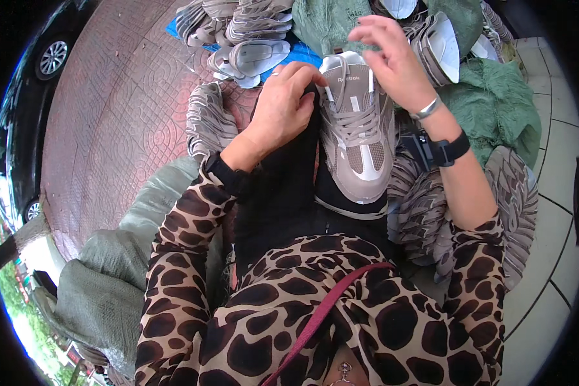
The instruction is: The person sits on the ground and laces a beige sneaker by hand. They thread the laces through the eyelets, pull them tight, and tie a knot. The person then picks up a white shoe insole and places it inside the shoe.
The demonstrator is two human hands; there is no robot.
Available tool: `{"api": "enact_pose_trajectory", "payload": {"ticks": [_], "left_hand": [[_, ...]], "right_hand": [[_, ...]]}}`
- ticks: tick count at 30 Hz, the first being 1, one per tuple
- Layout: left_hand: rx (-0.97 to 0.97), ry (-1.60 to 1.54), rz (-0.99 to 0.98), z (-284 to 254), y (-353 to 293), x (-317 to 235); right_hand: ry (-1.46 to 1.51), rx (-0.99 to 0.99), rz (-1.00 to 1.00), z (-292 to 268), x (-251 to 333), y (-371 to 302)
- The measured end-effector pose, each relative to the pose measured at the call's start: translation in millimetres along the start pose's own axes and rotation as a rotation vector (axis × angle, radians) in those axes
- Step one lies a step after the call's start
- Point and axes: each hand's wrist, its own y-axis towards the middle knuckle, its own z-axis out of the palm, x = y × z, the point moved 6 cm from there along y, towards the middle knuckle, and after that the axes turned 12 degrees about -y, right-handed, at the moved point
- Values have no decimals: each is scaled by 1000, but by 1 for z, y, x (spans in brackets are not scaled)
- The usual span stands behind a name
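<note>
A grey-beige sneaker (357, 138) rests on my black-trousered lap, its toe pointing toward me. Its shoelace (357, 125) is threaded across the front, and pale lace ends lie at both sides of the tongue (350, 78). My left hand (286, 106) is curled at the left edge of the collar, fingertips closed at the lace end there; the exact grip is partly hidden. Above the right side of the shoe opening, my right hand (392, 64) is raised with its fingers apart and nothing visible in them.
Stacked shoe uppers (209, 119) lie left of my legs, with others (421, 219) at my right. More uppers (254, 58) sit on blue sheeting ahead. Green woven sacks (495, 100) stand at right, and a grey-green sack (103, 283) at left. A dark car (29, 83) is beyond the red paving.
</note>
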Motion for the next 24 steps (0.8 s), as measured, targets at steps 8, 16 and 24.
{"api": "enact_pose_trajectory", "payload": {"ticks": [8,16,24], "left_hand": [[51,85,-106,-2,11,14],[231,-19,58,0,21,-5],[640,-686,-171,43,61,-58]], "right_hand": [[-500,399,-505,31,39,-3],[-482,679,-487,-14,45,8],[-291,817,184,-139,71,18]]}}
